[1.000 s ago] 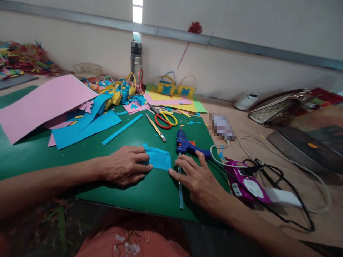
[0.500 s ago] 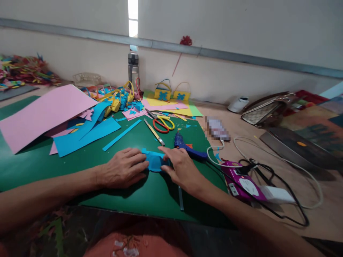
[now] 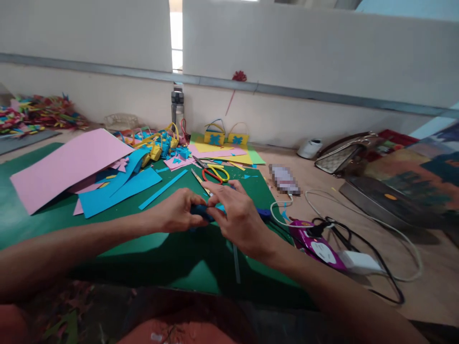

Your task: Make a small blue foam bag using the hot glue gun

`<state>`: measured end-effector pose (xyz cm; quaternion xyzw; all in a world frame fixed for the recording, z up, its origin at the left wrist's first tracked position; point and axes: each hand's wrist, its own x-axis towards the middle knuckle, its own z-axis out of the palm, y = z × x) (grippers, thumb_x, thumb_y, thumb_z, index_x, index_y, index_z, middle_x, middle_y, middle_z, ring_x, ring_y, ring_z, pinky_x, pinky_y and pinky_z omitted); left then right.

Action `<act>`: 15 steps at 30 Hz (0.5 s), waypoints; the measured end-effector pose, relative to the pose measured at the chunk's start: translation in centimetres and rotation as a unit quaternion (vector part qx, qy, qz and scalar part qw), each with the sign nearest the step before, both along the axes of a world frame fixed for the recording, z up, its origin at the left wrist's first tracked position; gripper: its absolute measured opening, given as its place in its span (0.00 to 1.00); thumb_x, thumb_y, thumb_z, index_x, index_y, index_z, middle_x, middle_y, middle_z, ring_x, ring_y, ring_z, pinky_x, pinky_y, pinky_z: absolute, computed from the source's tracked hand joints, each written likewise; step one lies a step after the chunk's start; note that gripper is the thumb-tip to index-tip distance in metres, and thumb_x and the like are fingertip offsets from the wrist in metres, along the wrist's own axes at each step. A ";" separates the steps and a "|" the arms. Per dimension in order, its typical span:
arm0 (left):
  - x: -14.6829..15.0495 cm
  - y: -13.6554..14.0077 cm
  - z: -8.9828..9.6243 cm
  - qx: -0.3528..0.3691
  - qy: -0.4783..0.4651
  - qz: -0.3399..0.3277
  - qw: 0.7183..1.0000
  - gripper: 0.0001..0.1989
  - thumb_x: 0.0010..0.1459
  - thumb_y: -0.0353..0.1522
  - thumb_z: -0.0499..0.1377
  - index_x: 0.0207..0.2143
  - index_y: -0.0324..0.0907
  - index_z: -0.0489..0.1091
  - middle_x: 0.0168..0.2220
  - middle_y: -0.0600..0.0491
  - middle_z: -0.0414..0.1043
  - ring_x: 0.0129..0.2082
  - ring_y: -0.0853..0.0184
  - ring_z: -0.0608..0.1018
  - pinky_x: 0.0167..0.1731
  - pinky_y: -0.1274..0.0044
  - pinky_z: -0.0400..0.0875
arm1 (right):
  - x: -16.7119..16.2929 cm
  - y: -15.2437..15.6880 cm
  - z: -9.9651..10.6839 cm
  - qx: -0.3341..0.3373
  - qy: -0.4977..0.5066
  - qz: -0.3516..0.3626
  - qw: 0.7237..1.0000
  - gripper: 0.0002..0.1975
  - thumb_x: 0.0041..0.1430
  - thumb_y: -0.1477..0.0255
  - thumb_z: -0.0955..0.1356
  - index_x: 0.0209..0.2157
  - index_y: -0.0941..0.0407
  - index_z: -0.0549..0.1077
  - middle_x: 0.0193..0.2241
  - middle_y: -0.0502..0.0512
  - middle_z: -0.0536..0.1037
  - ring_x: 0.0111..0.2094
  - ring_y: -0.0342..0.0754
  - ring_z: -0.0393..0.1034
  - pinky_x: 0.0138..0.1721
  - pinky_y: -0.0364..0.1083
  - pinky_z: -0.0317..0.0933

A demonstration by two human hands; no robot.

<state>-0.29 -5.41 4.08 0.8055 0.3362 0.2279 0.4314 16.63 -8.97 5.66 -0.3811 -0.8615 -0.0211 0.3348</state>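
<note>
Between my two hands is a small folded piece of blue paper (image 3: 201,211), mostly covered by the fingers. My left hand (image 3: 179,210) grips its left end, thumb below and fingers above. My right hand (image 3: 238,215) pinches the right end with thumb and fingertips. Just beyond my right hand lie scissors (image 3: 213,173) with red and yellow handles and a cutter knife (image 3: 198,177), partly hidden. The blue glue gun (image 3: 264,213) sits behind my right hand, only its handle end showing. A clear glue stick (image 3: 236,265) lies near the front edge.
Pink sheets (image 3: 71,167) and blue sheets (image 3: 125,191) cover the left of the green mat (image 3: 143,265). Small yellow paper bags (image 3: 214,138) stand at the back. A purple power strip (image 3: 315,246) with cables and a pixelated phone-like object (image 3: 285,179) lie at right.
Both hands have raised the blue paper off the mat, and it is now turned edge-on. My left hand has gone from lying over its end to gripping it. The camera view has tilted up.
</note>
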 end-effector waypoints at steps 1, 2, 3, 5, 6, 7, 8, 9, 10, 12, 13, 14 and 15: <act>0.2 0.0 0.1 -0.044 -0.018 0.006 0.999 0.06 0.47 0.30 0.60 0.27 0.37 0.74 0.17 0.58 0.64 0.15 0.76 0.63 0.16 0.83 0.55 | 0.1 -0.1 0.4 0.006 0.021 0.004 1.000 0.17 0.57 0.79 0.63 0.49 0.59 0.65 0.30 0.52 0.76 0.35 0.47 0.70 0.47 0.51 0.54; 0.3 0.0 0.2 -0.088 -0.043 0.018 0.995 0.05 0.47 0.31 0.60 0.25 0.37 0.74 0.16 0.58 0.64 0.15 0.76 0.63 0.15 0.83 0.55 | 0.3 -0.2 0.8 0.011 0.044 0.002 0.999 0.16 0.58 0.78 0.63 0.49 0.59 0.64 0.30 0.52 0.76 0.35 0.47 0.70 0.46 0.50 0.56; 0.3 -0.1 0.2 -0.133 -0.074 0.035 0.988 0.06 0.46 0.32 0.61 0.24 0.36 0.73 0.16 0.58 0.65 0.15 0.76 0.64 0.16 0.83 0.57 | 0.6 -0.3 1.2 0.016 0.066 -0.008 0.998 0.16 0.59 0.76 0.62 0.50 0.58 0.64 0.31 0.52 0.76 0.36 0.47 0.70 0.44 0.50 0.58; 0.4 -0.4 0.0 -0.220 -0.144 0.076 0.962 0.09 0.42 0.33 0.65 0.22 0.36 0.70 0.18 0.56 0.68 0.17 0.74 0.68 0.18 0.82 0.62 | 1.5 -0.4 1.5 0.031 0.091 -0.040 0.995 0.15 0.59 0.75 0.62 0.49 0.57 0.64 0.33 0.53 0.76 0.37 0.47 0.70 0.42 0.49 0.60; 0.4 -0.6 -0.1 -0.260 -0.179 0.092 0.944 0.11 0.39 0.34 0.67 0.22 0.37 0.70 0.19 0.55 0.69 0.17 0.73 0.70 0.19 0.81 0.65 | 2.0 -0.4 1.5 0.039 0.091 -0.054 0.994 0.15 0.59 0.75 0.63 0.48 0.56 0.65 0.33 0.53 0.76 0.38 0.48 0.70 0.42 0.49 0.61; 0.5 -0.7 -0.2 -0.291 -0.210 0.101 0.928 0.12 0.37 0.34 0.68 0.23 0.37 0.69 0.19 0.55 0.69 0.18 0.72 0.71 0.21 0.81 0.67 | 2.5 -0.4 1.3 0.043 0.088 -0.064 0.993 0.14 0.59 0.75 0.63 0.47 0.55 0.66 0.33 0.53 0.76 0.38 0.48 0.70 0.41 0.49 0.62; 0.5 -0.9 -0.4 -0.312 -0.236 0.105 0.914 0.14 0.36 0.34 0.69 0.24 0.37 0.69 0.20 0.55 0.70 0.19 0.72 0.72 0.22 0.80 0.68 | 2.9 -0.3 1.1 0.041 0.079 -0.069 0.994 0.13 0.59 0.74 0.63 0.46 0.55 0.67 0.33 0.53 0.76 0.38 0.48 0.70 0.40 0.49 0.63; 0.6 -1.0 -0.6 -0.326 -0.257 0.104 0.904 0.15 0.35 0.34 0.69 0.25 0.37 0.69 0.21 0.55 0.70 0.19 0.72 0.72 0.22 0.80 0.69 | 3.3 -0.2 0.7 0.037 0.067 -0.072 0.995 0.12 0.59 0.74 0.63 0.45 0.55 0.68 0.34 0.54 0.76 0.38 0.49 0.70 0.39 0.49 0.63; 0.6 -1.1 -0.7 -0.335 -0.270 0.100 0.897 0.16 0.35 0.34 0.69 0.26 0.36 0.69 0.21 0.56 0.70 0.19 0.72 0.72 0.23 0.79 0.69 | 3.7 0.0 0.4 0.034 0.054 -0.075 0.995 0.12 0.59 0.74 0.62 0.45 0.56 0.69 0.35 0.55 0.77 0.38 0.49 0.71 0.38 0.50 0.64; 0.6 -1.2 -1.0 -0.342 -0.281 0.097 0.892 0.17 0.36 0.34 0.69 0.27 0.36 0.70 0.21 0.56 0.70 0.18 0.72 0.72 0.22 0.79 0.70 | 4.2 0.2 -0.4 0.034 0.030 -0.081 0.996 0.11 0.59 0.73 0.62 0.43 0.56 0.70 0.36 0.58 0.77 0.39 0.51 0.71 0.39 0.51 0.65; 0.6 -1.2 -1.1 -0.345 -0.282 0.100 0.890 0.17 0.36 0.35 0.69 0.28 0.37 0.70 0.21 0.56 0.70 0.18 0.72 0.72 0.22 0.79 0.70 | 4.3 0.2 -0.7 0.030 0.024 -0.083 0.996 0.11 0.59 0.73 0.62 0.42 0.56 0.71 0.36 0.58 0.77 0.40 0.51 0.71 0.38 0.51 0.65; 0.6 -1.3 -1.2 -0.347 -0.282 0.105 0.888 0.17 0.36 0.35 0.69 0.28 0.37 0.70 0.21 0.56 0.71 0.18 0.72 0.72 0.21 0.80 0.69 | 4.4 0.3 -0.9 0.023 0.022 -0.083 0.996 0.10 0.59 0.73 0.62 0.41 0.56 0.71 0.36 0.58 0.77 0.40 0.51 0.71 0.38 0.51 0.66; 0.5 -1.3 -1.3 -0.349 -0.284 0.109 0.886 0.17 0.36 0.35 0.69 0.28 0.37 0.70 0.21 0.56 0.71 0.18 0.72 0.72 0.20 0.80 0.69 | 4.3 0.2 -1.2 0.012 0.024 -0.080 0.996 0.10 0.59 0.73 0.62 0.41 0.56 0.71 0.36 0.58 0.77 0.40 0.51 0.71 0.38 0.51 0.66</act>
